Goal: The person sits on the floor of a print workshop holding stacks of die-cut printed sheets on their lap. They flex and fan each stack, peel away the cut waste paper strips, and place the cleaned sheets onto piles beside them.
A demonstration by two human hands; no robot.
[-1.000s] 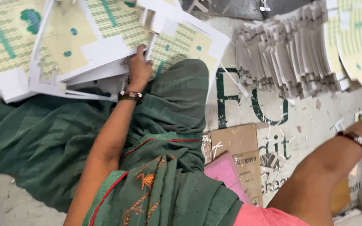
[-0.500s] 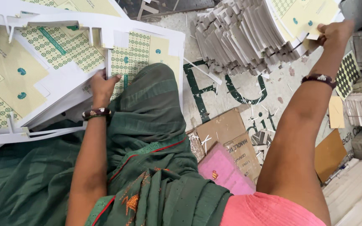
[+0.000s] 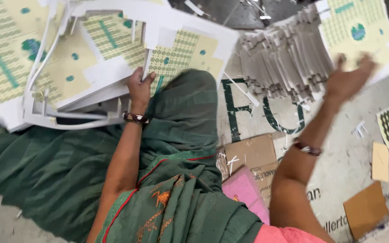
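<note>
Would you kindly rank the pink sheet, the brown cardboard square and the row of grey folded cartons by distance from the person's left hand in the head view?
From the left hand, which grips the printed sheets:
1. Row of grey folded cartons, to its right, across the green-draped knee.
2. Pink sheet, lower down, between the arms.
3. Brown cardboard square, far off at lower right.

The right hand (image 3: 348, 81) is smeared by motion, so its fingers cannot be counted, nor whether they touch the printed sheet (image 3: 361, 36) behind them. The left hand (image 3: 139, 90) has its fingertips hidden under the stack of printed card sheets (image 3: 100, 67), which runs off the top and left edges. The grey bundle of folded cards (image 3: 284, 63) is too blurred to count.
</note>
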